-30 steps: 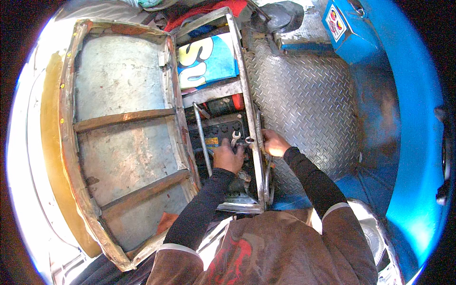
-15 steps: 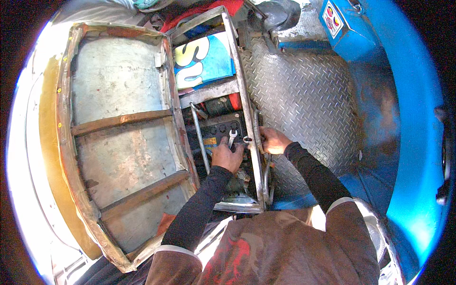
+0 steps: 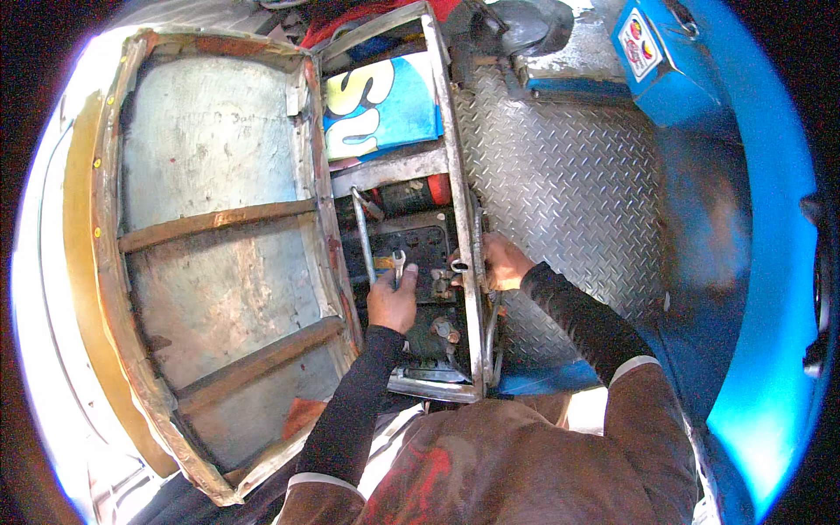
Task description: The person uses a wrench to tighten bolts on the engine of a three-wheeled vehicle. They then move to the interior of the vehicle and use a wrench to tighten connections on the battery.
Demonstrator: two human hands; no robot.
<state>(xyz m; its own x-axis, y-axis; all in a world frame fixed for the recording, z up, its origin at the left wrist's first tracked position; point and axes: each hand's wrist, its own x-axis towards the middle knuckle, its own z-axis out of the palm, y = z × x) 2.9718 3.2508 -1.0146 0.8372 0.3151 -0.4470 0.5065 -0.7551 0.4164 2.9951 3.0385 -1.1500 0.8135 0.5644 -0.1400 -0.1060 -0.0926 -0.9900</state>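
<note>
My left hand (image 3: 392, 303) is closed around an open-ended wrench (image 3: 399, 261), whose jaw points up past my thumb. It is over a dark battery (image 3: 418, 241) with round caps, set inside a worn metal frame. My right hand (image 3: 506, 262) is at the frame's right rail (image 3: 472, 302). Its fingers are curled, with their tips partly hidden behind the rail, so what they grip cannot be made out. A small metal ring (image 3: 458, 265) sticks out at the rail beside that hand. Below the battery terminal lie dark, greasy parts (image 3: 444, 331).
A hinged panel (image 3: 227, 157) with wooden crossbars lies open on the left. Within the frame are a blue and yellow printed sheet (image 3: 381, 105), a red and black cylinder (image 3: 411, 194) and a slanted metal bar (image 3: 363, 232). Tread-plate flooring (image 3: 569, 175) and a blue box (image 3: 669, 66) are to the right.
My left hand has moved left with the wrench, away from the rail, uncovering the battery's terminal end. My right hand stays at the rail. The view has shifted slightly.
</note>
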